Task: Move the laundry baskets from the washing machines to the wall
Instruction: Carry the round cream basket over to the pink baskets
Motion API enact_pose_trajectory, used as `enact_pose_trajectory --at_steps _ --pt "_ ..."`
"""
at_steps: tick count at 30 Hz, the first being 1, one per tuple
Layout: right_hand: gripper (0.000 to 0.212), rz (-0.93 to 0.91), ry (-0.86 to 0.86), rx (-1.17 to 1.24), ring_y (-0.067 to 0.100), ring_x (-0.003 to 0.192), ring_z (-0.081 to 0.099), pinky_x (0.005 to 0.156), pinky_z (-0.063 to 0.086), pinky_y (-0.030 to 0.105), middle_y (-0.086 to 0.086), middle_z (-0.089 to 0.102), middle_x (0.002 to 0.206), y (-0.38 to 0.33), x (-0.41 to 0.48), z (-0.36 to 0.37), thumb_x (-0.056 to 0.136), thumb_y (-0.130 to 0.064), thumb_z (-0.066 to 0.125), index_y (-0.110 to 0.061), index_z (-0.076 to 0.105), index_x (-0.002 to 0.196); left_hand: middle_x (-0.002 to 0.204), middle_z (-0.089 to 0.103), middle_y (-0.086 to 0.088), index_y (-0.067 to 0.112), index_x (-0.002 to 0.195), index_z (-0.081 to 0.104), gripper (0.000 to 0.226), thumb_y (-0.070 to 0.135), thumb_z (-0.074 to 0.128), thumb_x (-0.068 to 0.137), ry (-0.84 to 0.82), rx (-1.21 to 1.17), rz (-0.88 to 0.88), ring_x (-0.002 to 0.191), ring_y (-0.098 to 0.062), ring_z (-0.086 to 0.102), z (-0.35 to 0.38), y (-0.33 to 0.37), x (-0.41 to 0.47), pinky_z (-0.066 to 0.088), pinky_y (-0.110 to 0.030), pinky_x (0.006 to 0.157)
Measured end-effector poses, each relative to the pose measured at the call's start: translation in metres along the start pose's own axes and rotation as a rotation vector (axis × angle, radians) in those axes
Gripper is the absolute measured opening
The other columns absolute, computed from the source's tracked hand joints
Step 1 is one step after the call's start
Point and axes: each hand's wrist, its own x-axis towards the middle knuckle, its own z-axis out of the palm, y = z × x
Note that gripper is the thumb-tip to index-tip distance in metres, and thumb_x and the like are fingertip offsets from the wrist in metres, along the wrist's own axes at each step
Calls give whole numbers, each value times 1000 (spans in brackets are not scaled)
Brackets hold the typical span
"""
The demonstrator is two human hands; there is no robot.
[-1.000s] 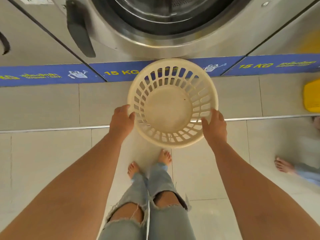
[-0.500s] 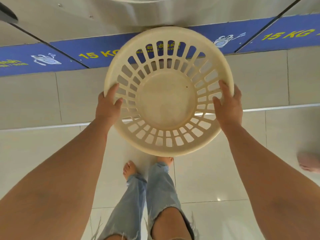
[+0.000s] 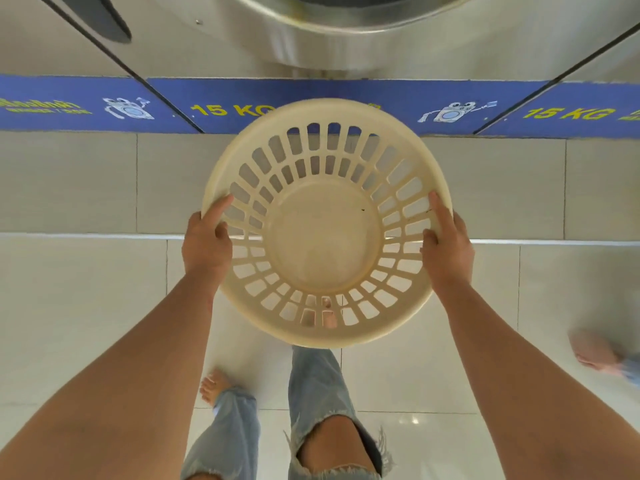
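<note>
A round cream laundry basket, empty, is held off the tiled floor in front of a steel washing machine with a blue 15 KG band. The left hand clasps its left rim, the right hand its right rim, index fingers stretched along the slotted wall

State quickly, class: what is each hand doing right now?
Left hand: closed on the left rim of the cream laundry basket.
Right hand: closed on the basket's right rim.
</note>
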Motion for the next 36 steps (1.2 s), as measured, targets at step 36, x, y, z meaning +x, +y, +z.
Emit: enact_pose_trajectory --at_steps 36 --pt "67 -781 -372 -191 31 112 57 88 44 38 1 46 139 -469 -486 250 93 -10 45 -48 29 145 109 50 -3 46 130 55 56 9 32 95 607 -391 -705 83 -24 49 -437 -548 -266 38 -31 76"
